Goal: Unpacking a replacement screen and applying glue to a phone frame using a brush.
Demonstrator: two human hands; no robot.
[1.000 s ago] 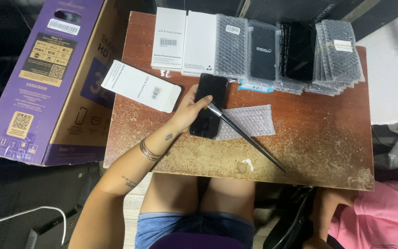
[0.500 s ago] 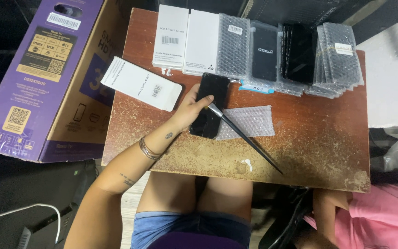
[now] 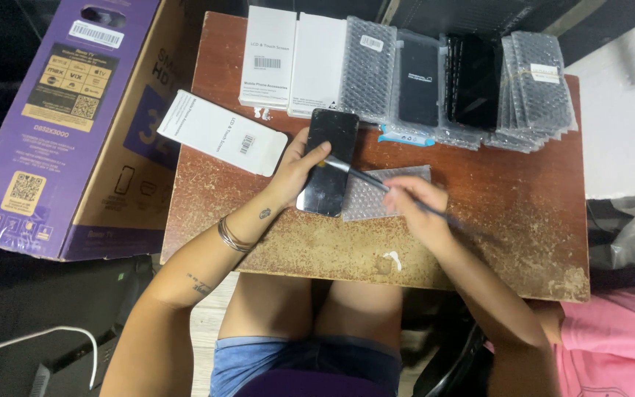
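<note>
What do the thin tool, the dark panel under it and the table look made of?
Tool: probably metal, slim with a grey sheen. Panel: seemingly glass, black and glossy with reflections. Table: likely wood, reddish-brown finish worn pale and speckled along the near edge.

Your head camera is looking almost straight down from above your lap, facing the small brown table (image 3: pixel 479 220) and taking in nearly its whole top from fairly close. It is catching your left hand (image 3: pixel 295 173) and right hand (image 3: pixel 417 206) near the middle, your knees at the bottom edge, and the purple box (image 3: pixel 60 125) at left. You are working with this one view only.
</note>
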